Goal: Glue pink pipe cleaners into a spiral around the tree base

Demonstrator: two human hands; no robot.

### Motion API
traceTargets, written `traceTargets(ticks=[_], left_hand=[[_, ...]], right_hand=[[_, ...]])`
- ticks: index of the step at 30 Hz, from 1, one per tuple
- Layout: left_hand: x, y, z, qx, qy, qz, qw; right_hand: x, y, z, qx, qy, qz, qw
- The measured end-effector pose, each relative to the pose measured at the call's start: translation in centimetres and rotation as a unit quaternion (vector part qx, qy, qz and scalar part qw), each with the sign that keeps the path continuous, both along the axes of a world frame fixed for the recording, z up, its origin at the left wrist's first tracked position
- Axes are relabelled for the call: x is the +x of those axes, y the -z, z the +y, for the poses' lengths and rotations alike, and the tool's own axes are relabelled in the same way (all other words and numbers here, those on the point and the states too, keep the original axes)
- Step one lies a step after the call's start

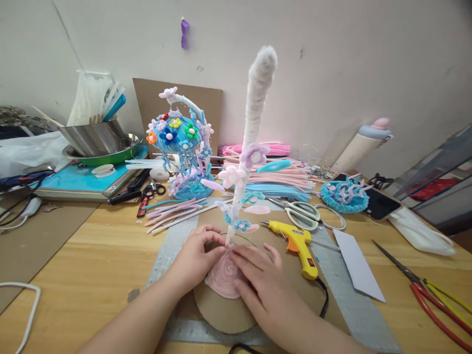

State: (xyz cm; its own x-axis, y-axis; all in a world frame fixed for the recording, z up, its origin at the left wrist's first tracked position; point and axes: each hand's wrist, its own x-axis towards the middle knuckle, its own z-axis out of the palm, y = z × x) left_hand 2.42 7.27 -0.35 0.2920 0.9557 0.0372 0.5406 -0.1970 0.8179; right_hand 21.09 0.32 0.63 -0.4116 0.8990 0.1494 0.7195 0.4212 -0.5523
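A pink coil of pipe cleaner (226, 275) lies on a round cardboard disc (221, 314). From the far side of the coil rises a thick stem wrapped in white pipe cleaner (254, 110), with lilac, pink and blue fuzzy flowers (254, 156) and leaves along its lower part. My left hand (197, 258) is closed at the stem's foot, thumb and forefinger pinching the coil's far left edge. My right hand (260, 275) presses its fingers together over the coil's right side, touching near the stem. Their fingertips nearly meet and hide the join between stem and coil.
A yellow glue gun (297, 241) lies right of the disc, with green-handled scissors (302, 214) behind it. Red-handled shears (424, 285) lie far right. Bundles of pipe cleaners (276, 189), a finished blue jellyfish-like ornament (180, 142) and a metal bowl (94, 140) stand behind.
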Motion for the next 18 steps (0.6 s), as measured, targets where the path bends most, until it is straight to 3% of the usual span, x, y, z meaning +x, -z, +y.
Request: traceTargets(ticks=[5,10,14,18], left_hand=[[0.0,0.0,-0.3,0.024,-0.007,0.018,1.000],[0.0,-0.2,-0.8,0.099,0.001,0.075,0.992],[0.0,-0.5,-1.1,0.177,0.020,0.147,0.973],[0.0,-0.7,-1.5,0.171,0.002,0.176,0.969]], right_hand=[[0.1,-0.4,1.0,0.026,0.113,0.043,0.992],[-0.8,-0.7,2.2,0.020,0.164,0.066,0.984],[-1.7,0.0,3.1,0.019,0.205,0.108,0.972],[-1.6,1.2,3.7,0.037,0.218,0.128,0.967]])
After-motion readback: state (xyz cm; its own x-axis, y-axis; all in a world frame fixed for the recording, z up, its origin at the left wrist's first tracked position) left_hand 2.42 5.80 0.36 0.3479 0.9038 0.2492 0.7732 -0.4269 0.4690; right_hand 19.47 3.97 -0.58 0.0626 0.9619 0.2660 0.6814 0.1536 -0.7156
